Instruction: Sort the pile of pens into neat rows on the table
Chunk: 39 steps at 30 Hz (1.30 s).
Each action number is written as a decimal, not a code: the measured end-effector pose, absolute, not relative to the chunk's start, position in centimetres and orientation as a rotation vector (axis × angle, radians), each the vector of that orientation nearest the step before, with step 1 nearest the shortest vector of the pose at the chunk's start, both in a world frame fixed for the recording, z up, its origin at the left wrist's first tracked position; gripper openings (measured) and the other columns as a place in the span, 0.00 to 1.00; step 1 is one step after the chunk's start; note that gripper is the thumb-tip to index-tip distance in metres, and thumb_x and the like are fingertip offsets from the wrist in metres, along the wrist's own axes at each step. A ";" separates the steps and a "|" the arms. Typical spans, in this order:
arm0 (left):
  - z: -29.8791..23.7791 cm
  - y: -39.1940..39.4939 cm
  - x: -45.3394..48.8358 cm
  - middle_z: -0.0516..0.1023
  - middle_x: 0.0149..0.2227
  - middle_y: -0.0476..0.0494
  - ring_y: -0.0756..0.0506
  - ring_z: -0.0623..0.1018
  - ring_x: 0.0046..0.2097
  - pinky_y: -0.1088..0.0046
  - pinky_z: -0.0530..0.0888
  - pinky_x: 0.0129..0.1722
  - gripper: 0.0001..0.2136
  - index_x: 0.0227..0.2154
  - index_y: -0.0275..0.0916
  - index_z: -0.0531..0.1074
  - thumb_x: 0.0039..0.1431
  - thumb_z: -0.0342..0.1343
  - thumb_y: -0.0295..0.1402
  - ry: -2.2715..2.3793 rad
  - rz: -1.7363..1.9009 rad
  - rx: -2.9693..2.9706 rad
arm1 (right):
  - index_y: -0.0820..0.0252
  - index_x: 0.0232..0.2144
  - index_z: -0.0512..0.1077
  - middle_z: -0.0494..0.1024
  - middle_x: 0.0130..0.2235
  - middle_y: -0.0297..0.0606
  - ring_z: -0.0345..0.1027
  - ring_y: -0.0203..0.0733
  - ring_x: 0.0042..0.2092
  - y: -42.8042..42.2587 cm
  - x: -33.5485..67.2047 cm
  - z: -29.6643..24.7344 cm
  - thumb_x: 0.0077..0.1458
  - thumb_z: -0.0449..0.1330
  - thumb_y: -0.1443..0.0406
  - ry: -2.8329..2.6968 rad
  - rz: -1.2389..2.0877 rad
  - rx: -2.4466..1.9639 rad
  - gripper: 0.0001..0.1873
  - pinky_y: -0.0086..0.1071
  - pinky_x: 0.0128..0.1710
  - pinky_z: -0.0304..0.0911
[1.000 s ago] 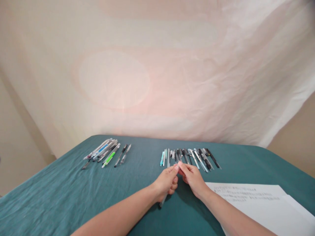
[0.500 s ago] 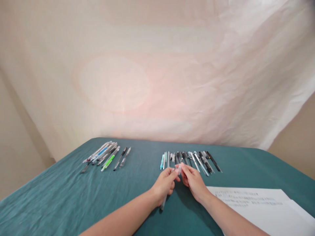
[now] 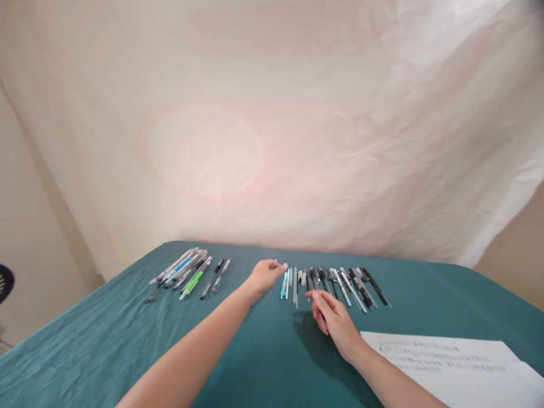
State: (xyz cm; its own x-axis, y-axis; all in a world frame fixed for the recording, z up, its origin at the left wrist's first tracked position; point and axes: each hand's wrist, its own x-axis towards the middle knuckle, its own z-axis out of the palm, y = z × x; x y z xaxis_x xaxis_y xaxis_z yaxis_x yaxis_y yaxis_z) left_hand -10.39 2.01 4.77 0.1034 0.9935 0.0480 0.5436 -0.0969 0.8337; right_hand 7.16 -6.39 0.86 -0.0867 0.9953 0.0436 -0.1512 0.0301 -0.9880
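Note:
My left hand (image 3: 264, 277) is closed around a pen (image 3: 274, 263). Most of that pen is hidden; a bit shows above the fingers. The hand hovers just left of a row of pens, nearest the light-blue pen (image 3: 284, 286) at the row's left end. A grey pen (image 3: 295, 286) lies close by in the same row. My right hand (image 3: 334, 320) is in front of the middle of the row, its fingers loosely curled with the thumb and index stretched forward. Nothing shows between them. Black pens (image 3: 361, 289) lie beyond it to the right.
A pile of pens (image 3: 181, 266) lies at the back left, with a bright green pen (image 3: 195, 285) and two separate pens beside it. White paper with handwriting (image 3: 446, 374) lies at the front right. A dark round object (image 3: 5, 283) shows at the left edge.
My hands were together with the pen between them and have parted. The left has carried the pen left and away from me; the right has let go and stays near its place.

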 end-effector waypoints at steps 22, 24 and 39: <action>3.5 6.6 -10.6 0.70 0.17 0.44 0.50 0.66 0.20 0.75 0.60 0.21 0.13 0.20 0.31 0.71 0.44 0.54 0.39 1.756 0.425 1.703 | 0.62 0.33 0.69 0.63 0.20 0.28 0.48 0.26 0.15 -6.3 7.3 0.7 0.51 0.50 0.51 -1.223 1.307 -1.049 0.21 0.24 0.13 0.42; 3.7 5.4 -11.4 0.72 0.19 0.46 0.51 0.68 0.22 0.76 0.61 0.22 0.13 0.23 0.32 0.72 0.40 0.57 0.39 1.673 0.416 1.736 | 0.62 0.32 0.70 0.63 0.20 0.28 0.49 0.26 0.15 -6.3 7.3 0.7 0.51 0.50 0.50 -1.220 1.307 -1.048 0.21 0.24 0.13 0.43; 2.5 2.1 -11.1 0.73 0.23 0.50 0.49 0.71 0.26 0.78 0.62 0.24 0.21 0.31 0.35 0.69 0.28 0.63 0.34 1.554 0.444 1.939 | 0.62 0.31 0.70 0.62 0.20 0.29 0.49 0.27 0.16 -6.3 7.2 0.4 0.53 0.49 0.52 -1.229 1.287 -1.053 0.20 0.24 0.14 0.43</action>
